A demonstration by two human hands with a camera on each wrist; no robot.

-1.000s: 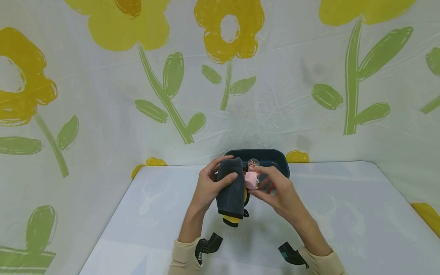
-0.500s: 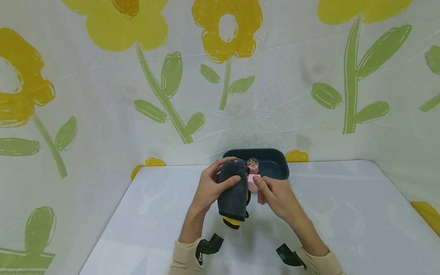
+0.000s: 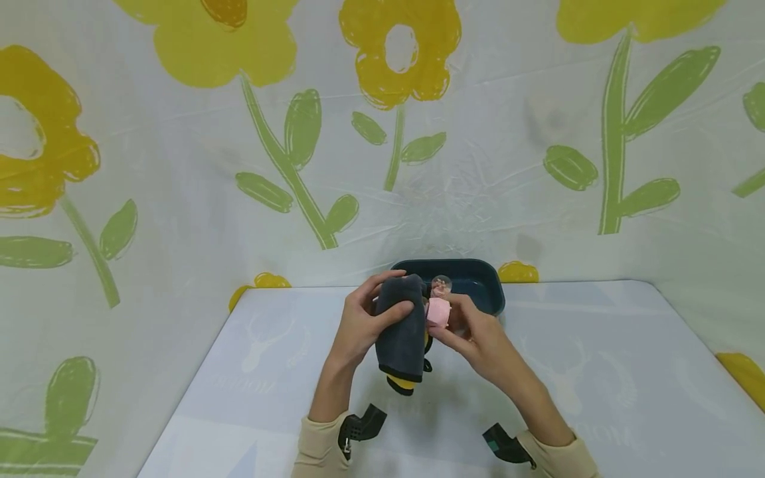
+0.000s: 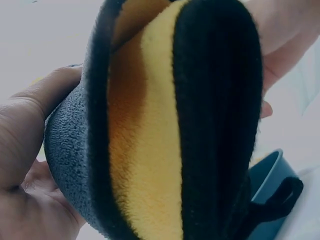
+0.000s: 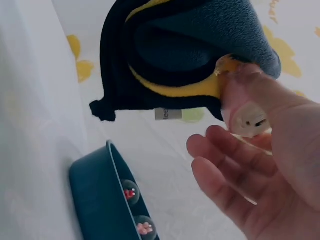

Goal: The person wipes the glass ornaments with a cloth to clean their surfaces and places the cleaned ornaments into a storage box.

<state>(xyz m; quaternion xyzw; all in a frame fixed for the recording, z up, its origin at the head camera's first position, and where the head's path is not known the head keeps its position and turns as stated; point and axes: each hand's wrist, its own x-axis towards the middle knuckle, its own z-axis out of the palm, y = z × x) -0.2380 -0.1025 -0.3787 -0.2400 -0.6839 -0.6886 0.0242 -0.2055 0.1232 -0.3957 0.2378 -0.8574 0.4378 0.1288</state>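
In my left hand (image 3: 362, 322) I grip a folded microfibre cloth (image 3: 402, 325), grey outside with yellow lining and a black border. Thumb lies across its near face. With my right hand (image 3: 478, 335) I pinch a small pink-based snow globe (image 3: 438, 312) between thumb and fingers, close against the cloth's right side. From the right wrist, the globe (image 5: 249, 119) shows a pale underside with a small dark slot, and its clear dome sits at the cloth's yellow fold (image 5: 180, 91). In the left wrist view, the cloth (image 4: 150, 125) hides most of the right hand.
A dark blue tray (image 3: 478, 272) stands behind the hands at the table's back edge. Two clear-domed globes lie in it, one with red bits (image 5: 131, 193) and one with pink bits (image 5: 145, 228). The white table (image 3: 269, 398) meets a flower-printed curtain (image 3: 490, 166).
My right hand turned over and back around the pink globe, its thumb going from on top to below. The left hand keeps its hold on the cloth, nearly still.
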